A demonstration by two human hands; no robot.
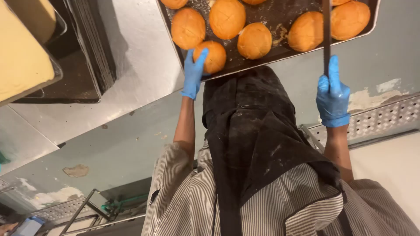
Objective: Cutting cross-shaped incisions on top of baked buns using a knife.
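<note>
The person stands at a steel worktop [140, 57], both hands in blue gloves. A dark baking tray [280, 53] lies at the far side of the view, and its near corner juts past the worktop edge toward the person. It carries round golden buns, with crumbs and flour scattered on the bare metal between them.

The left hand [192, 74] reaches up to the tray's near left corner. Its fingers [189, 61] lie stretched along the left side of the nearest bun [214, 57], with the thumb resting on the bun's top. It cannot be told whether they truly grip the bun or only touch it. This bun sits right at the tray's near rim, just beside two others farther in.

The right hand [333, 94] is off to the right, just near of the tray's edge. It is clenched around the handle of a long dark knife [327, 35], with the forefinger laid straight along it. The blade runs away from the person across the tray and passes between two buns at the right end.

Between the arms hangs a black apron [253, 131] dusted with flour, worn over a striped shirt [284, 201]. To the far left stands a tub of pale yellow dough [22, 61]. Below the worktop lies a grey-green floor [131, 140] with patches of flaked paint. A perforated metal grate [385, 118] runs along it to the right of the right hand.
</note>
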